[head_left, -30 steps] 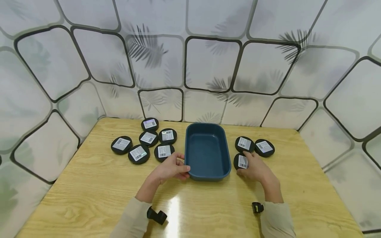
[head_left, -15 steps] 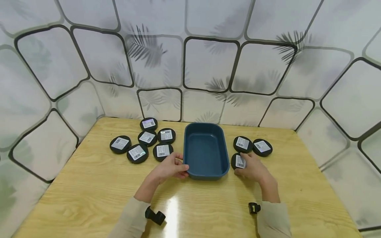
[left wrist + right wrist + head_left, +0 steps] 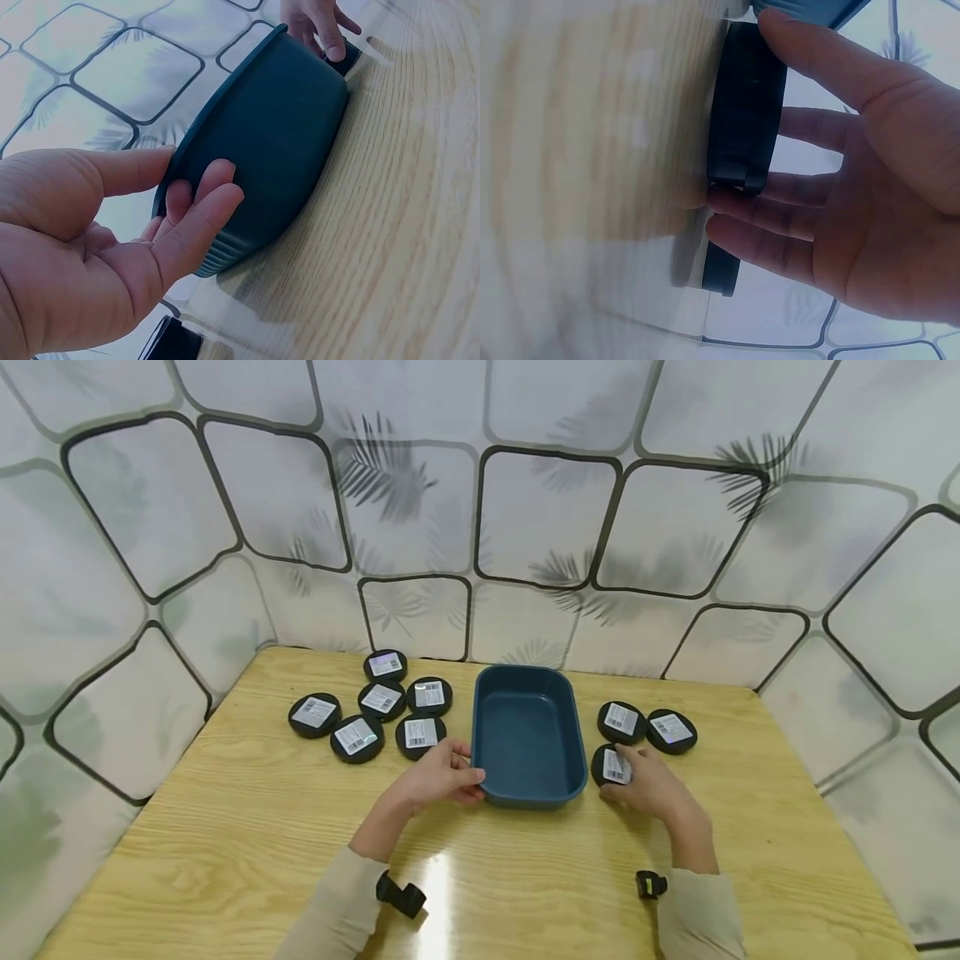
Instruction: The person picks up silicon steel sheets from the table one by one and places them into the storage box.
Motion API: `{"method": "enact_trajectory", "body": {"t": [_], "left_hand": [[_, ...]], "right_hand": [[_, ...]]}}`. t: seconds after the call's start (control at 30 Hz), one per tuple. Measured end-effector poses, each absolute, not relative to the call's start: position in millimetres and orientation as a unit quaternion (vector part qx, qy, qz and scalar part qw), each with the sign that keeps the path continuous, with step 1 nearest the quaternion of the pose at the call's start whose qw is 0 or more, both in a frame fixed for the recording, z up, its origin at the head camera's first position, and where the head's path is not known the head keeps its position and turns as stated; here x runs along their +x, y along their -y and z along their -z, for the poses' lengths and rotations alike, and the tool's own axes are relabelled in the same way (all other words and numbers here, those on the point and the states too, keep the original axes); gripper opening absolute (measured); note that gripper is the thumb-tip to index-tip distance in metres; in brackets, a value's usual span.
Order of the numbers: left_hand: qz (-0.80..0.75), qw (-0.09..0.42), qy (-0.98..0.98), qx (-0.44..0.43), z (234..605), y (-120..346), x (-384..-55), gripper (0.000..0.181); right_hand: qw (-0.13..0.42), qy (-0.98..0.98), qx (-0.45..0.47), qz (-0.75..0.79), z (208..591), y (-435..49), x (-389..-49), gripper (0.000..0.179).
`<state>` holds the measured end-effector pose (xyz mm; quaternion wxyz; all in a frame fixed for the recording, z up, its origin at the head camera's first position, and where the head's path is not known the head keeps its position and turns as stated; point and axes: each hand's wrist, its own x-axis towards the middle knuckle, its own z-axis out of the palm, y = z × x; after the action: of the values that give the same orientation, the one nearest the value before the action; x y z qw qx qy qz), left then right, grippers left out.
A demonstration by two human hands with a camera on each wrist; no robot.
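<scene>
A deep blue rectangular tub stands mid-table in the head view. At its near left corner my left hand pinches the rim, thumb on the edge and fingers against the outer wall. To the tub's right, my right hand grips a thick black disc with a white barcode label. The right wrist view shows the thumb at one side of this black disc and fingertips at the other, the disc lying at the tabletop. Two similar discs, one behind and one at the back right, lie close by.
Several more labelled black discs lie left of the tub, the nearest disc just beyond my left hand and the leftmost disc farther out. The wooden table ends at a patterned wall covering behind and at both sides.
The head view has shifted slightly. Both hands keep their places, the left at the tub's rim and the right on the same black disc.
</scene>
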<state>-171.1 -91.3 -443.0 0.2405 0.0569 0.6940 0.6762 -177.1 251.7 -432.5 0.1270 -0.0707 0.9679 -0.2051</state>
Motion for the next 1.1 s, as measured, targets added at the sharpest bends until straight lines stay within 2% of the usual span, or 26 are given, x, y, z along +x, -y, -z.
{"method": "enact_trajectory", "body": {"t": [0.3,0.6,0.9,1.1], "left_hand": [[-0.682,0.24,-0.689,0.057,444.3,96.0,-170.4,0.04],[-0.684,0.238,-0.687,0.058,443.5,96.5,-172.8,0.046],[-0.687,0.242,-0.682,0.06,442.8,91.4,-172.2,0.041],[-0.687,0.242,-0.683,0.056,443.6,91.8,-173.4,0.043]], "right_hand": [[0.125,-0.969,-0.066,0.203,432.9,-247.2,-179.4,0.086],[0.131,-0.966,-0.033,0.221,427.6,-248.9,-178.8,0.098],[0.087,-0.964,-0.035,0.248,420.8,-256.9,-171.1,0.095],[0.035,-0.968,-0.048,0.246,408.6,-255.3,-168.7,0.094]]}}
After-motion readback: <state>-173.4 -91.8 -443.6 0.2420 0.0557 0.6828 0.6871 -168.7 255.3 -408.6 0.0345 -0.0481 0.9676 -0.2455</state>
